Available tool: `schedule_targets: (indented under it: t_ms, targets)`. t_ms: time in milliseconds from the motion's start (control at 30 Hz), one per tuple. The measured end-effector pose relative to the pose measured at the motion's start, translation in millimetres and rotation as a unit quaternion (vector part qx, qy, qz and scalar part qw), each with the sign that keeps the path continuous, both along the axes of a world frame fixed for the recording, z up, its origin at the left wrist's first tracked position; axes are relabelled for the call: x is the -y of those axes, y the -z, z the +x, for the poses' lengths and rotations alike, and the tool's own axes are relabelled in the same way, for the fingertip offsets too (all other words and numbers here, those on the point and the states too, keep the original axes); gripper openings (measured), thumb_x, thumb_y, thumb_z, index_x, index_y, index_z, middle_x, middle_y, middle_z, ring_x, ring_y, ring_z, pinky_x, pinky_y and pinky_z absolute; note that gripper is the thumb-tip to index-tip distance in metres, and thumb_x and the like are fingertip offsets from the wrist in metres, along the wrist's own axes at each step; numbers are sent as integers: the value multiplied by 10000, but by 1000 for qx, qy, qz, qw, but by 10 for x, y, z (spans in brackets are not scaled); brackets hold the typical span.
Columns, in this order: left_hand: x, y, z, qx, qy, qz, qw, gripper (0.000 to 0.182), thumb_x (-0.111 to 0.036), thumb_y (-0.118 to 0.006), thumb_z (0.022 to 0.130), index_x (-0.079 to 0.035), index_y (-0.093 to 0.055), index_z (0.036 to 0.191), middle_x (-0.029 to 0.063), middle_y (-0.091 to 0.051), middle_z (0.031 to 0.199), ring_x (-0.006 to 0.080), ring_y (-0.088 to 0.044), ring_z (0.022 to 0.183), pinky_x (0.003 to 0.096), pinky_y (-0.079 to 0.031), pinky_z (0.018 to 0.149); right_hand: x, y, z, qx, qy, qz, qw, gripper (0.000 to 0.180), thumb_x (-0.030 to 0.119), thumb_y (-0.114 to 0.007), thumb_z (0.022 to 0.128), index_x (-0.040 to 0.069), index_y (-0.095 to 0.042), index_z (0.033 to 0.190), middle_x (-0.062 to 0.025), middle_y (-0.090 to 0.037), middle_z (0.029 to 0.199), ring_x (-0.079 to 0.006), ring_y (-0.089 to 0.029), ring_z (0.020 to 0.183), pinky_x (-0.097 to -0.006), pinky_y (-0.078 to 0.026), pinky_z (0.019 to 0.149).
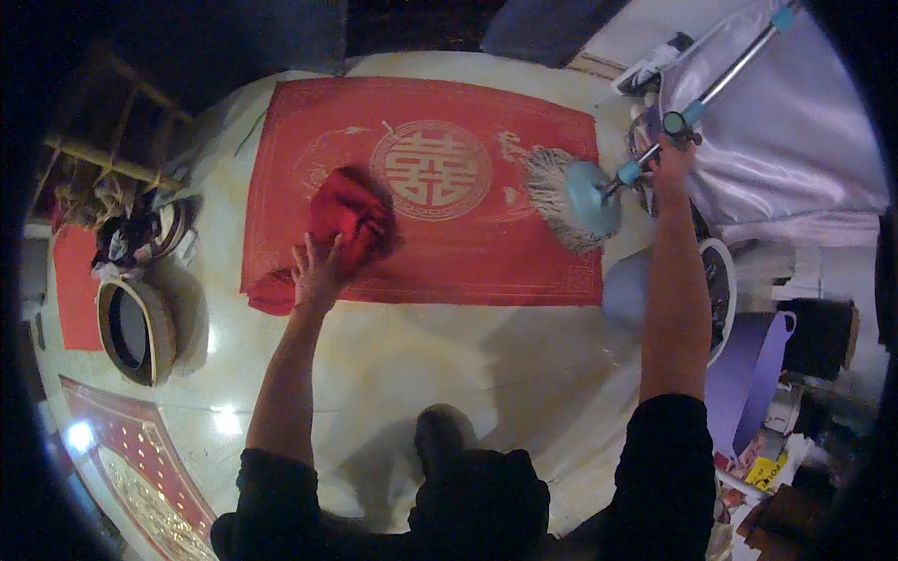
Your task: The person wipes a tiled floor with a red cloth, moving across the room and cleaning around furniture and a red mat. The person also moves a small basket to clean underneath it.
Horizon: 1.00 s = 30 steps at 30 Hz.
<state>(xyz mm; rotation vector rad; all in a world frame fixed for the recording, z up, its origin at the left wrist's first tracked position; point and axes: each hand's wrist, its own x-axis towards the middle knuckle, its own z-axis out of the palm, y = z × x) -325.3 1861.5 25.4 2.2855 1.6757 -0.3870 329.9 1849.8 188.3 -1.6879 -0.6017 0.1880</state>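
Observation:
A red mat (449, 259) with a round pale-gold character emblem lies on the glossy floor, its near left corner curled over. On its left half sits a crumpled dark-red cloth bundle (351, 217). My left hand (319, 273) is at the near edge of this bundle, fingers spread, beside the curled corner. My right hand (675, 160) grips the metal handle of a mop (733, 73) held at a slant. The mop's teal head (589, 200) and grey-white string strands (554, 189) are over the mat's right end.
A round tub (165, 340) stands on the left, near a red sheet (77, 294). A patterned red-and-gold mat (151, 463) lies lower left. To the right are a white-rimmed bin (726, 280), partly behind my forearm, a purple basket (744, 386) and shiny lilac fabric (786, 140).

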Motion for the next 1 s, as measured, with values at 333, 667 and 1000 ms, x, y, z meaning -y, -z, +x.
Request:
schedule_targets:
  t_ms: [333, 667, 1000]
  targets:
    - [997, -554, 577, 440, -49, 33, 896, 412, -172, -689, 858, -26, -584, 1229, 224, -462, 1392, 385, -447, 1273, 461, -399, 1052, 1392, 533, -3400, -272, -320, -86, 904, 441, 173, -661, 909, 65, -487, 1299, -71, -553, 1243, -214, -554, 1124, -363, -443, 982]
    - [661, -520, 159, 183, -119, 10, 976, 652, -350, -686, 858, -219, -437, 1446, 171, -401, 1475, 381, -333, 1385, 531, -313, 1108, 1285, 548, -3327, -421, -136, 2, 897, 437, 143, -633, 891, 25, -544, 1303, -100, -598, 1277, -255, -566, 1160, -412, -446, 1015]
    - [811, -140, -81, 94, -49, -7, 994, 1029, -437, -792, 740, -272, -190, 1558, 221, -72, 1607, 472, -93, 1464, 626, -187, 1140, -1027, 1022, -2042, 162, -128, -452, 868, 687, 292, -686, 898, 30, -389, 1459, -170, -492, 1433, -295, -458, 1325, -373, -352, 1104]
